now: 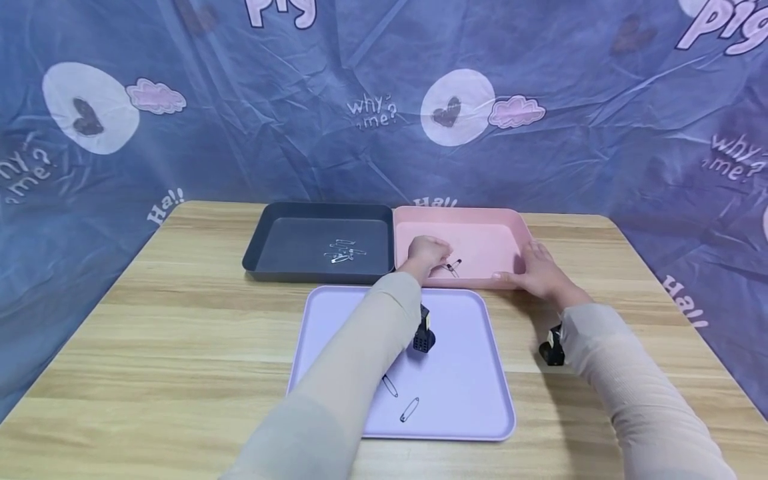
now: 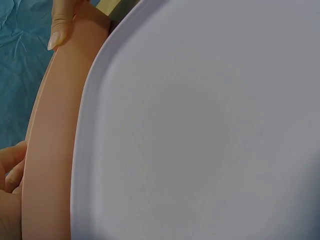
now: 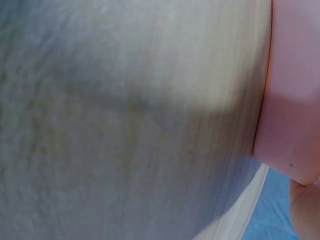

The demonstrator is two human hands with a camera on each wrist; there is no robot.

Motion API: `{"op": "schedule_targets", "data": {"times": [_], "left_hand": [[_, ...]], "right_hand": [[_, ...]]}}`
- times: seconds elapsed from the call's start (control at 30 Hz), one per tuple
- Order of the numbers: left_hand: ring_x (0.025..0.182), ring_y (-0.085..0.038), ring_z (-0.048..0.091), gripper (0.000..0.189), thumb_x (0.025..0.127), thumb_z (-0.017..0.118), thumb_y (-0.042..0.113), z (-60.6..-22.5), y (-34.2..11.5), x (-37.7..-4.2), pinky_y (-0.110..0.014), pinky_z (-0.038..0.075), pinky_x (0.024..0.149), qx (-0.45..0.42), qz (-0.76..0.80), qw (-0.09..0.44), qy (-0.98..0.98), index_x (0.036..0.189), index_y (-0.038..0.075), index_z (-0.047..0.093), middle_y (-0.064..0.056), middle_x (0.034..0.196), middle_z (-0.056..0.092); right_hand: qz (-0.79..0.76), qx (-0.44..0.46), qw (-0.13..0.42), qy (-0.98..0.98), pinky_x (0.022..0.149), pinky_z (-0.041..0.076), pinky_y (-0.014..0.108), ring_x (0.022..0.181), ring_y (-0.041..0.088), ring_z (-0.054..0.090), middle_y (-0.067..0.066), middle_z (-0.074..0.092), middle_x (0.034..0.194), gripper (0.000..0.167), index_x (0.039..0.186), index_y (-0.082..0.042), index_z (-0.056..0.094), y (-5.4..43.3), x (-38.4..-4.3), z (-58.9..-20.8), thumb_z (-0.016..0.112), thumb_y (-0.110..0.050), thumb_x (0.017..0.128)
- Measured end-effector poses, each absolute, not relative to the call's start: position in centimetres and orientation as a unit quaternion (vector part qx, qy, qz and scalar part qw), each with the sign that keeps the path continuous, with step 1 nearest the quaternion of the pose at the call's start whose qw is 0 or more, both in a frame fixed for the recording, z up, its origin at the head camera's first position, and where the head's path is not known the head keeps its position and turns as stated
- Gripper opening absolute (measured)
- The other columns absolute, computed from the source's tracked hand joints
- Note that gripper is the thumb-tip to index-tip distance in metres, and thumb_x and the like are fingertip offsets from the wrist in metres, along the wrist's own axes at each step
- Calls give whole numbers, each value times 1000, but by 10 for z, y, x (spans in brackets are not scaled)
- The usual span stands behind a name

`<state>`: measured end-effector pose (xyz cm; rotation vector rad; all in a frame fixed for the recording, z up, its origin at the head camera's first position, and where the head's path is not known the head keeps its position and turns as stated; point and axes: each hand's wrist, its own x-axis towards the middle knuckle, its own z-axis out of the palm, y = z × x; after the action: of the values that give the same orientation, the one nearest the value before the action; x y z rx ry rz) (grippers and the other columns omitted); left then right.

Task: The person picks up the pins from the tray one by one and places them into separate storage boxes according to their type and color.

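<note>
My left hand (image 1: 427, 252) reaches over the front wall of the pink tray (image 1: 480, 283), fingers curled low inside it. Dark-headed safety pins (image 1: 454, 267) lie right by its fingertips; whether the fingers pinch one is hidden. At the tray's front right corner, my right hand (image 1: 540, 270) holds the tray, thumb along the front wall and fingers at the right side. The left wrist view shows the right thumb (image 2: 59, 30) against the pink wall (image 2: 55, 125) and curled left fingers (image 2: 12, 170) behind it. Two dark safety pins (image 1: 410, 409) lie on the lilac tray (image 1: 456, 373), partly below my left sleeve.
A dark grey tray (image 1: 300, 243) adjoins the pink one on the left, with several silver safety pins (image 1: 343, 251) inside. All trays stand on a wooden table (image 1: 180, 320). A printed blue cloth (image 1: 270, 133) hangs behind. Black wrist cameras (image 1: 423, 333) hang under both forearms.
</note>
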<state>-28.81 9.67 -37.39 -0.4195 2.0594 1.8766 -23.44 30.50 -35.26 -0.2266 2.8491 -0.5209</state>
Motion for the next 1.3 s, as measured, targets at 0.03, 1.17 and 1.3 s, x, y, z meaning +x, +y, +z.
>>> {"op": "schedule_targets", "data": {"times": [0.03, 1.17, 1.3], "left_hand": [[74, -21, 62, 11, 76, 63, 2, -369, 94, -284, -25, 50, 63, -146, 649, 160, 729, 86, 0, 67, -9, 79, 65], [95, -23, 57, 27, 81, 58, 5, -324, 23, -246, -27, 45, 78, 6, 686, 271, 675, 105, -6, 56, -16, 105, 58], [96, -26, 56, 27, 80, 58, 4, -323, 10, -237, -26, 47, 76, 14, 687, 274, 673, 105, -7, 55, -19, 105, 58]], "right_hand": [[-176, -79, 118, 974, 98, -2, 51, 123, 44, -8, 35, -9, 133, 107, 129, 16, -5, 305, -234, -353, 50, -58, 75], [-192, -66, 117, 972, 97, -3, 52, 122, 45, -10, 33, -9, 134, 111, 130, 15, -6, 306, -232, -350, 52, -60, 73], [-187, -65, 120, 973, 98, -3, 51, 122, 44, -9, 33, -9, 134, 111, 129, 16, -6, 305, -231, -351, 51, -61, 73]]}}
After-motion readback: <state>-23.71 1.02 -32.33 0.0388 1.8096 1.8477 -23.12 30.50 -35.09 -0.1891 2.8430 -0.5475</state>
